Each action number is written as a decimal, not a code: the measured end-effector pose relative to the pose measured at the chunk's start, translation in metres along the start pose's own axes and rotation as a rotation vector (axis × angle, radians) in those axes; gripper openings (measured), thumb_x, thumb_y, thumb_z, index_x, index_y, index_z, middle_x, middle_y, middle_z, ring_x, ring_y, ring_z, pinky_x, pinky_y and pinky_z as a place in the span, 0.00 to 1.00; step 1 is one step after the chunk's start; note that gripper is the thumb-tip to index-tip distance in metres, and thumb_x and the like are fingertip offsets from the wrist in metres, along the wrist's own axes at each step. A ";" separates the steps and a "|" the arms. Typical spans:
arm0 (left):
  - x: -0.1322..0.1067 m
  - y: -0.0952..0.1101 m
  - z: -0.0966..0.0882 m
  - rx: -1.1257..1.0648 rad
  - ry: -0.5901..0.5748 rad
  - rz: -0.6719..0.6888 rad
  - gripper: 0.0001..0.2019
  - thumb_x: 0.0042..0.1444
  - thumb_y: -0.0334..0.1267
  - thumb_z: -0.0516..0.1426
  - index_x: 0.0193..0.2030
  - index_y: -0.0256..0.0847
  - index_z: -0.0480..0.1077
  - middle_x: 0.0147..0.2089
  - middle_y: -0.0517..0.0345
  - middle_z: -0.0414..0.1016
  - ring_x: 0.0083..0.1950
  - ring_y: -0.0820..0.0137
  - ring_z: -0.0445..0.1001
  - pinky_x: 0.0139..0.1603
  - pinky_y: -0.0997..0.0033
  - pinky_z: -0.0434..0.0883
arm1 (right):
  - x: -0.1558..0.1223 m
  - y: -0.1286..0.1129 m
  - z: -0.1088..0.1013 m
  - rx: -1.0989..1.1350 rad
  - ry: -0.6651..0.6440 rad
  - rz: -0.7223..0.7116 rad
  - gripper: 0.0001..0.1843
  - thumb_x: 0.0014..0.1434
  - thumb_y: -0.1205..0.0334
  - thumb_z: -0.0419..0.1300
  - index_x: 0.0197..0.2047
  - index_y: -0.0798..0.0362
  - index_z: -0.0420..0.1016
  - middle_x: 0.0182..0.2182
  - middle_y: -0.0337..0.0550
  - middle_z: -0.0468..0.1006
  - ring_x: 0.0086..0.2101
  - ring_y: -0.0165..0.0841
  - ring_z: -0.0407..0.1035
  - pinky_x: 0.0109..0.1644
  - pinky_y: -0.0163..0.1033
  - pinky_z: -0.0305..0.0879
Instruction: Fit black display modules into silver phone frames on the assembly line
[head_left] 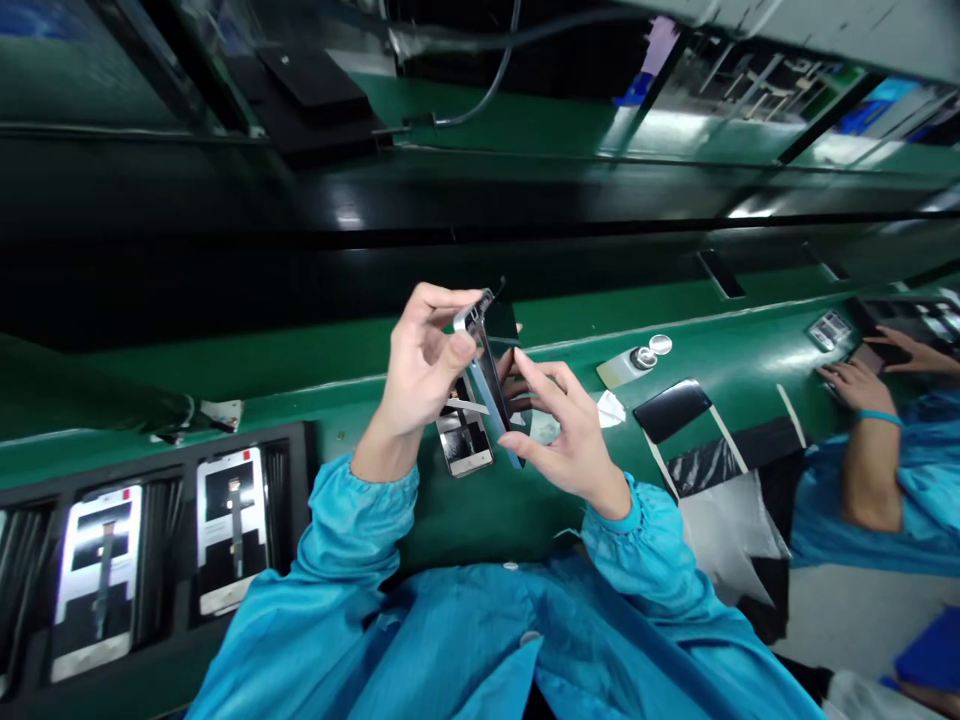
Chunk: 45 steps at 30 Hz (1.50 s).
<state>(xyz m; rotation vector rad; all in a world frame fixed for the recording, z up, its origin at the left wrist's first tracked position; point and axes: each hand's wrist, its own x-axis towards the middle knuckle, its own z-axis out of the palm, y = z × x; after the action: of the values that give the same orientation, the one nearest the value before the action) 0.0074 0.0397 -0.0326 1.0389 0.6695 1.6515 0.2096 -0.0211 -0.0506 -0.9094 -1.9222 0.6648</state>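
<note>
Above the green bench, both hands hold a phone (pixel 487 369) tilted on its edge. My left hand (pixel 426 362) grips its upper end, the thumb on the silver frame. My right hand (pixel 562 425) holds the lower part, with the thumb near the bottom corner and fingers along the dark glass side. At the top, the dark panel (pixel 501 328) appears to stand slightly apart from the frame; how they join is hidden. Below the phone, a white-edged phone screen part (pixel 463 442) lies on the bench, partly covered by my left hand and the phone.
On the left, a black tray (pixel 298 490) holds several upright screen parts. To the right are a small bottle (pixel 622 368) with its lid up, a crumpled white wipe (pixel 611 408) and a dark glass panel (pixel 672 410). A co-worker's hands (pixel 862 385) work at the far right.
</note>
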 end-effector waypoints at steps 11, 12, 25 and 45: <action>-0.001 -0.001 -0.012 0.103 -0.225 0.148 0.24 0.69 0.60 0.69 0.59 0.45 0.77 0.60 0.45 0.85 0.54 0.54 0.91 0.59 0.49 0.88 | 0.004 0.019 0.014 0.097 0.029 0.032 0.39 0.69 0.42 0.74 0.78 0.43 0.75 0.54 0.51 0.76 0.50 0.42 0.79 0.59 0.56 0.85; 0.000 -0.001 -0.015 0.155 -0.217 0.140 0.27 0.67 0.62 0.69 0.62 0.45 0.77 0.62 0.43 0.84 0.58 0.51 0.90 0.63 0.47 0.87 | 0.005 0.023 0.016 0.157 0.038 0.059 0.39 0.69 0.42 0.74 0.78 0.43 0.75 0.55 0.51 0.76 0.48 0.41 0.80 0.58 0.55 0.85; -0.010 -0.026 0.030 -0.037 0.034 -0.263 0.30 0.65 0.74 0.63 0.54 0.51 0.82 0.48 0.54 0.90 0.53 0.55 0.89 0.59 0.50 0.88 | 0.019 0.029 0.020 0.085 0.082 0.272 0.42 0.79 0.37 0.58 0.85 0.48 0.59 0.71 0.60 0.67 0.68 0.47 0.67 0.71 0.57 0.75; -0.053 0.007 0.048 0.305 -0.284 -0.107 0.26 0.76 0.63 0.56 0.46 0.45 0.87 0.46 0.49 0.89 0.48 0.56 0.87 0.58 0.57 0.82 | 0.011 -0.026 -0.020 0.430 0.145 0.389 0.39 0.70 0.26 0.62 0.23 0.49 0.64 0.17 0.33 0.60 0.20 0.27 0.56 0.25 0.37 0.54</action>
<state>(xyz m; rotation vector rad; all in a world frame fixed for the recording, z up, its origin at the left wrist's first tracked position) 0.0510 -0.0155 -0.0205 1.3998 0.7862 1.3012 0.2148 -0.0257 -0.0169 -1.0238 -1.4047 1.1555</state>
